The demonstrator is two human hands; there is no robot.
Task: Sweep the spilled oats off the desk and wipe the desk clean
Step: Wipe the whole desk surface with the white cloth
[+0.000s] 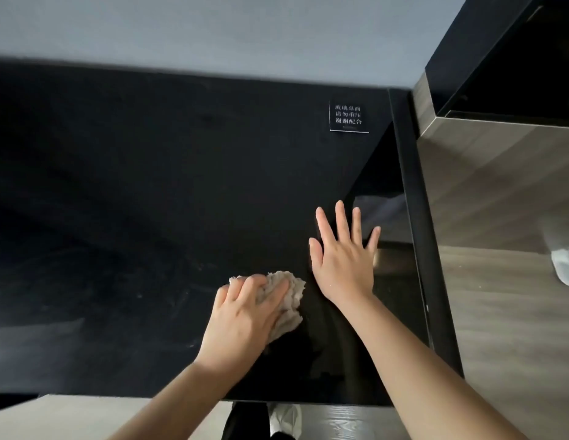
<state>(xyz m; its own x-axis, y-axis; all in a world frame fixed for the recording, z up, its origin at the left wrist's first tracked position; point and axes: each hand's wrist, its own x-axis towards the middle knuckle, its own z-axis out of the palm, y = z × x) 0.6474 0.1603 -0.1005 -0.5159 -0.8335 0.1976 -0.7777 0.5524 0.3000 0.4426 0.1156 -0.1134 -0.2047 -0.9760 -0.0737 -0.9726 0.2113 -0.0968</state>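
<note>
Desk (150, 185) black, glossy; left hand (245, 315) clutches crumpled cloth (294, 308) on it; right hand (343, 262) flat, fingers spread, beside.

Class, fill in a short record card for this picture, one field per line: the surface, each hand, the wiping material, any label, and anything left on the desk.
Surface: glossy black desk
Left hand: grips the cloth, pressing it on the desk
Wiping material: crumpled pale cloth
Right hand: flat on the desk, fingers spread, holding nothing, just right of the cloth
Label: small sticker with white print, far right corner
Residue: faint pale specks and smears left of the cloth
</note>
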